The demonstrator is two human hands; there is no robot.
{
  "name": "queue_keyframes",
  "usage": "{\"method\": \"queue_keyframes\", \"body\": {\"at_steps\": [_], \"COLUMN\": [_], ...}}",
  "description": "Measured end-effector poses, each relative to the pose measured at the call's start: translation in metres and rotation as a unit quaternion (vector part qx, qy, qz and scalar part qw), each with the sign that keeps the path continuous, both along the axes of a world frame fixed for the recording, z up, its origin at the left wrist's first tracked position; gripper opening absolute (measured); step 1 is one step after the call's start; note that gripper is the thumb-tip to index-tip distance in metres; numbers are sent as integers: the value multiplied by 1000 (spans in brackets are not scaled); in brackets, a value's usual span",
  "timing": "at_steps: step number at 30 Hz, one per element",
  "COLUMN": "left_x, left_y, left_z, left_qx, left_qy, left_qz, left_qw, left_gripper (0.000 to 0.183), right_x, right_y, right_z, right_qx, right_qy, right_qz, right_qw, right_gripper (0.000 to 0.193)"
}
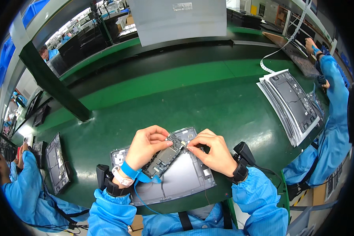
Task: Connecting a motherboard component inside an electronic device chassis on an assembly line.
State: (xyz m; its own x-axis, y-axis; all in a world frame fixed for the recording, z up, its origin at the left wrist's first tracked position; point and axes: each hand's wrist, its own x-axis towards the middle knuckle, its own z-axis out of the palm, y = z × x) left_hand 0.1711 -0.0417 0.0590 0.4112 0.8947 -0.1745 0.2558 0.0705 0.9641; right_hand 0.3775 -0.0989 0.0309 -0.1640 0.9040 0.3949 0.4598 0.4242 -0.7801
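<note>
My left hand (146,145) grips a circuit board (163,160), thumb and fingers closed on its upper end. The board is tilted above an open grey laptop casing (181,173) lying on the green bench. At the board's upper right corner, my right hand (212,152) pinches with thumb and forefinger. Whatever is between those fingertips is too small to make out. A blue wrist strap (130,170) with a thin cord circles my left wrist.
A stack of grey laptop casings with white sheets (291,104) lies to the right. Another casing (58,163) sits at left, by a green post (53,80). Co-workers in blue sleeves (336,90) work at both sides. A grey panel (177,23) stands at the back.
</note>
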Motion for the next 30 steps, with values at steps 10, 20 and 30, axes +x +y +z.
{"method": "queue_keyframes", "body": {"at_steps": [10, 20, 30], "left_x": [5, 7, 8], "left_y": [-6, -8, -12], "left_z": [4, 0, -2], "left_qx": [-34, -14, -9], "left_qy": [-49, -23, -40], "left_qz": [11, 0, 8], "left_qw": [998, 1000, 999], "left_gripper": [19, 21, 23], "right_x": [-7, -9, -11], "right_y": [-5, -5, -7], "right_z": [-7, -14, -13], "right_qx": [-55, -69, -80], "right_qy": [74, 105, 119], "right_qz": [-35, -46, -55], "right_qw": [995, 991, 988], "right_gripper": [9, 11, 11]}}
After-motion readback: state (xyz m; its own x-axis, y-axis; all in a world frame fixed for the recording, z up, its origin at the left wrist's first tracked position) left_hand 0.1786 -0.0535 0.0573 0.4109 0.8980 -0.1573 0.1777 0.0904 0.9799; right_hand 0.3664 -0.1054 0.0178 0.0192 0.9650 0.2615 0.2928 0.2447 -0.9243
